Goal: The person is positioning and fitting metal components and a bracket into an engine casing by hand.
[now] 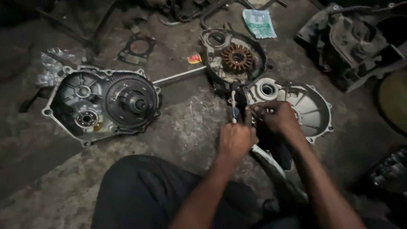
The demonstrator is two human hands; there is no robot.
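My left hand (235,139) is closed around a small screwdriver (233,106) with a pale shaft, held upright over a dark engine part on the floor. My right hand (276,116) rests with pinched fingers on the near edge of a silver engine side cover (311,108), gripping something small that I cannot make out. Just behind the hands lies a dark cover holding a copper-wound stator (237,57). My knee in dark trousers (144,193) fills the bottom centre.
A silver crankcase half (63,101) with a large clutch gear (131,99) lies at left. A long metal rod (178,75), a gasket (137,47), a red packet (194,59) and a green-white pouch (258,22) lie on the gritty floor. Another engine casing (352,42) sits top right.
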